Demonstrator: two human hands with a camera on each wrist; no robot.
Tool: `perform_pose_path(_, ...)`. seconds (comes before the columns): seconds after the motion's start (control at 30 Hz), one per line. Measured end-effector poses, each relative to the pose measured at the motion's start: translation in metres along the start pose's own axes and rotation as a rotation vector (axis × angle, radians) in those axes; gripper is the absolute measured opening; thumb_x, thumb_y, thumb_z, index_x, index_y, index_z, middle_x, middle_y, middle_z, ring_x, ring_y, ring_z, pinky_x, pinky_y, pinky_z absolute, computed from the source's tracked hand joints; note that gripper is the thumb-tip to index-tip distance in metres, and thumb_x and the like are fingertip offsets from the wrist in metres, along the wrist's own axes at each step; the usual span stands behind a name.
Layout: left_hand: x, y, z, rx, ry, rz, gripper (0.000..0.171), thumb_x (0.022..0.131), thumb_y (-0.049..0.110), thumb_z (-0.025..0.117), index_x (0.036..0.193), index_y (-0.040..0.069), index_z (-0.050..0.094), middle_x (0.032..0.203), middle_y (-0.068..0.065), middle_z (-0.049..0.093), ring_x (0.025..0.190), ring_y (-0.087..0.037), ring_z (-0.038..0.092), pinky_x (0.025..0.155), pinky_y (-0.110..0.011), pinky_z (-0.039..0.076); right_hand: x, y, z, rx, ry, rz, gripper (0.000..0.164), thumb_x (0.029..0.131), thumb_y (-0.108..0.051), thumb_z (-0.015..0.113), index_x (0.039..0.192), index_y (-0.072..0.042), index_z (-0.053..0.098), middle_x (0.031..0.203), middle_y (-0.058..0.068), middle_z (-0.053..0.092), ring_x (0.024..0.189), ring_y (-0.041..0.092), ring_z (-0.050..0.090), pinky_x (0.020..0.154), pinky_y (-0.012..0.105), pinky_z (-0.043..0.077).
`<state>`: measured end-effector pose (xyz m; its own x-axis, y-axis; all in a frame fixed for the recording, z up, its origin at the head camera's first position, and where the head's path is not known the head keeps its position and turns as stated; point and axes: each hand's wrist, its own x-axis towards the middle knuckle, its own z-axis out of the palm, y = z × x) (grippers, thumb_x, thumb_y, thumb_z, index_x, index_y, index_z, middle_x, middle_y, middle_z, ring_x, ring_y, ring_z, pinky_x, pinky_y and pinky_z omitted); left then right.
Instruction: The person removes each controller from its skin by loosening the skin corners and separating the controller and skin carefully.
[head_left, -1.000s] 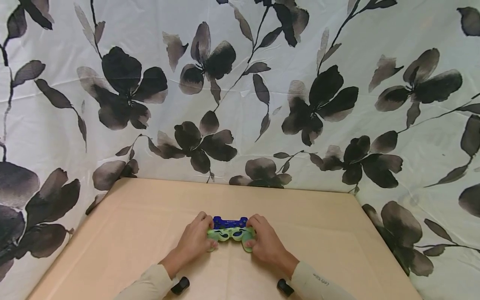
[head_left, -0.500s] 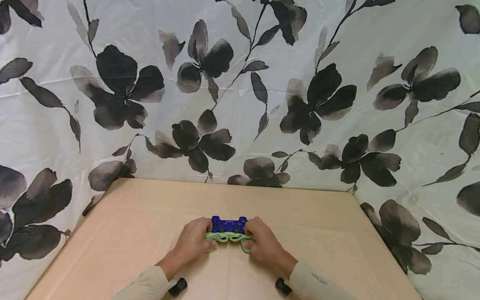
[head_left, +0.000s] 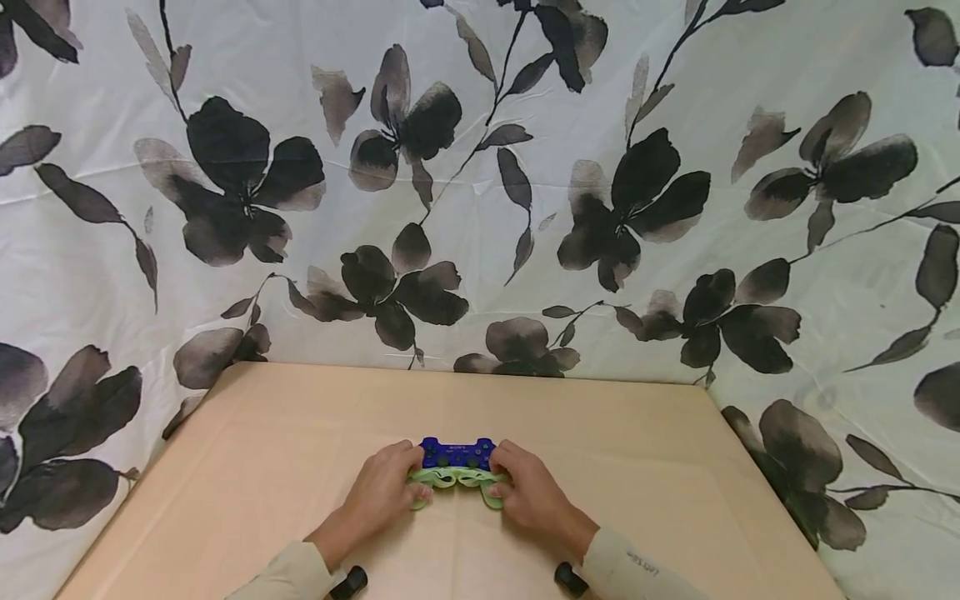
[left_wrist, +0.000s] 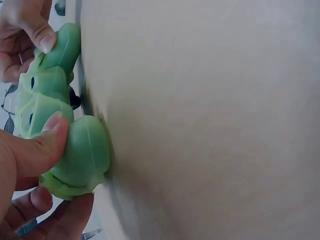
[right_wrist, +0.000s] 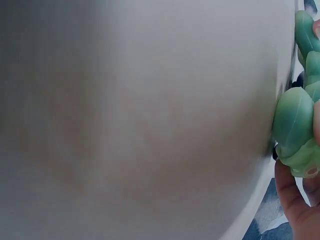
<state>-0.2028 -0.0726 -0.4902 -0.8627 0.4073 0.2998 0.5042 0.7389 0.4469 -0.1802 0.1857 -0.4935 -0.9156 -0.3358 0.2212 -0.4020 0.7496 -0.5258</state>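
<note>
A blue game controller (head_left: 457,454) with a Sony mark is held just above the table, its button face bare at the top. Its light green silicone cover (head_left: 454,477) lies bunched along the lower edge and still wraps both handles. My left hand (head_left: 381,490) grips the left side, thumb pressing the cover (left_wrist: 86,147) on the handle, fingers at its rim. On the other side my right hand (head_left: 536,492) pinches the cover likewise; in the right wrist view, its fingers touch the folded rim of the cover (right_wrist: 294,122). Most of the controller's underside is hidden.
The table (head_left: 337,408) has a pale tan top. Behind and on both sides hangs a white cloth (head_left: 495,192) with dark flowers. Dark wrist-worn cameras sit below the left sleeve (head_left: 288,571) and the right sleeve (head_left: 630,567).
The green cover has been folded down toward me, baring more of the controller's blue button face. Both hands stay in nearly the same place on its sides.
</note>
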Motion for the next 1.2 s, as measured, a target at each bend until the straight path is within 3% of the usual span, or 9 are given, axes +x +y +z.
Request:
perform_pose_path(0.13,-0.003,-0.001,-0.001,-0.021,-0.068,0.004,0.044,0.068,0.031,0.089,0.084,0.016,0.052,0.087,0.006,0.036,0.069,-0.007,0.035,0.061,-0.019,0.03,0.0,-0.001,0.0,-0.017,0.019,0.034,0.03,0.081,-0.013,0.08,0.089,-0.019,0.051,0.089,-0.007,0.045,0.084,0.009,0.042,0.072,0.022,0.036)
perform_pose_path(0.33,-0.005,0.0,0.0,-0.055,-0.158,0.025,0.061,0.062,0.026,0.094,0.099,0.014,0.047,0.104,0.0,0.035,0.08,-0.012,0.042,0.067,-0.021,0.038,-0.006,0.002,0.002,0.055,0.055,0.121,0.045,0.07,-0.018,0.089,0.098,-0.017,0.054,0.101,-0.007,0.05,0.091,0.009,0.05,0.078,0.022,0.046)
perform_pose_path(0.47,-0.005,0.0,0.0,-0.077,-0.14,0.025,0.06,0.061,0.02,0.095,0.1,0.015,0.05,0.103,0.001,0.037,0.078,-0.011,0.043,0.067,-0.021,0.038,-0.011,0.002,0.002,0.073,0.021,0.157,0.061,0.062,-0.022,0.094,0.107,-0.018,0.054,0.107,-0.008,0.054,0.096,0.01,0.055,0.084,0.026,0.051)
perform_pose_path(0.57,-0.005,-0.002,-0.001,-0.064,-0.092,0.029,0.055,0.06,0.02,0.094,0.098,0.016,0.055,0.098,0.005,0.044,0.076,-0.008,0.044,0.066,-0.02,0.04,-0.01,0.002,0.0,0.067,-0.015,0.16,0.062,0.061,-0.018,0.094,0.109,-0.02,0.055,0.111,-0.007,0.06,0.097,0.011,0.057,0.085,0.03,0.053)
perform_pose_path(0.77,-0.003,-0.008,0.001,-0.017,-0.007,0.063,0.045,0.058,0.022,0.092,0.091,0.019,0.061,0.091,0.009,0.058,0.074,-0.004,0.046,0.063,-0.018,0.04,-0.005,0.004,-0.006,0.043,-0.037,0.123,0.052,0.064,-0.016,0.093,0.105,-0.02,0.061,0.107,-0.006,0.066,0.089,0.008,0.058,0.079,0.026,0.054)
perform_pose_path(1.0,-0.001,-0.011,0.002,-0.03,-0.005,0.097,0.036,0.059,0.022,0.09,0.082,0.022,0.062,0.079,0.012,0.057,0.066,-0.002,0.042,0.059,-0.017,0.036,-0.003,0.009,-0.009,0.019,-0.038,-0.013,0.04,0.062,-0.014,0.093,0.089,-0.019,0.063,0.085,-0.01,0.057,0.078,0.009,0.052,0.068,0.018,0.044)
perform_pose_path(1.2,-0.001,-0.012,0.002,-0.012,0.011,0.147,0.03,0.062,0.022,0.088,0.077,0.024,0.061,0.074,0.014,0.055,0.063,0.0,0.039,0.058,-0.016,0.035,-0.003,0.01,-0.009,-0.015,-0.054,-0.071,0.028,0.068,-0.011,0.089,0.083,-0.018,0.066,0.081,-0.011,0.058,0.075,0.004,0.049,0.069,0.017,0.045)
